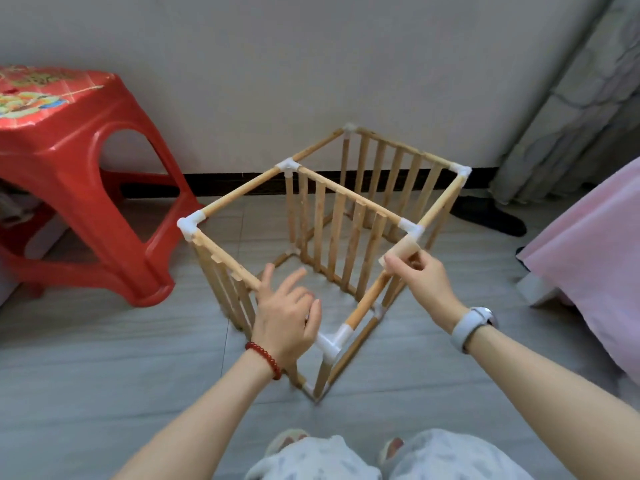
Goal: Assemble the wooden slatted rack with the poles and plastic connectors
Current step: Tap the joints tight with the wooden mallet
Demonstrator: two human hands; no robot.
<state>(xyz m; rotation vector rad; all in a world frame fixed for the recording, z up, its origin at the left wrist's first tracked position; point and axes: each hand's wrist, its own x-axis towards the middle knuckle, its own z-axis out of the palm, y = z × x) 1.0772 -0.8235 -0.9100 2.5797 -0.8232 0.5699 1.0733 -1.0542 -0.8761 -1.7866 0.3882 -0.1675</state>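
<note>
At frame centre, the rack (322,216) is steadied: a pole (401,252) is pinched by the right hand (420,275), while the left hand (285,315) hovers spread, holding nothing. If twisted, a connector (330,342) could be popped loose.

Bare forearms, no sleeves. Red bead bracelet (265,360) on left wrist; pale grey smartwatch (474,325) on right. Light patterned trousers (446,459), pale slippers (289,439) below.

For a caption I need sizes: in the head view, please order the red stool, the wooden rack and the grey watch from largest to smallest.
1. wooden rack
2. red stool, partly cut off at the edge, so close to the rack and unsure
3. grey watch
</note>
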